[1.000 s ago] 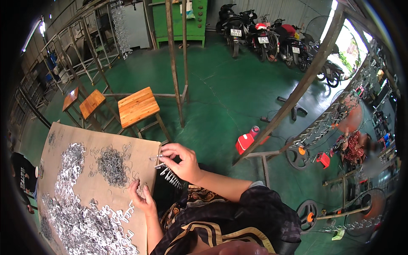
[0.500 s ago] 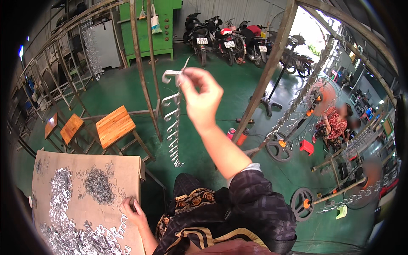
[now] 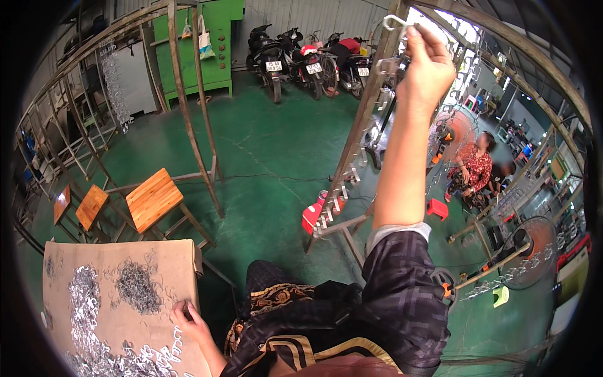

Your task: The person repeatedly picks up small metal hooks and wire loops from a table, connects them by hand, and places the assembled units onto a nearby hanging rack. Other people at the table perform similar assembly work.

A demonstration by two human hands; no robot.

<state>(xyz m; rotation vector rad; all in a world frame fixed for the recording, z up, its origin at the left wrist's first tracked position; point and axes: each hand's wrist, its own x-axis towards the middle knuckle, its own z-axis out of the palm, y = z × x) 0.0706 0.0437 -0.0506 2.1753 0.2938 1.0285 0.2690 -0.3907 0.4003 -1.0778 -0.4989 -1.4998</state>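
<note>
My right hand (image 3: 427, 75) is raised high at the upper right, its fingers pinched on the top of a chain of metal hooks (image 3: 396, 24). The chain hangs down in front of a brown metal post (image 3: 357, 135), its lower hooks showing along the post. My left hand (image 3: 193, 327) rests at the right side of a cardboard-covered table (image 3: 182, 257). Its fingers are curled together; what they hold, if anything, is too small to make out. Beside it lie a pile of dark wire pieces (image 3: 138, 288) and a heap of shiny metal hooks (image 3: 85, 301).
Wooden-topped stools (image 3: 154, 200) stand beyond the table. A red container (image 3: 310, 218) sits by the post's foot. Fans (image 3: 452, 135) and a seated person (image 3: 474, 164) are at the right. Parked motorbikes (image 3: 273, 63) and a green cabinet (image 3: 217, 63) line the back.
My right hand has risen and moved right with the hook chain, from over the open floor to the top of the post. The left hand stays by the table's edge.
</note>
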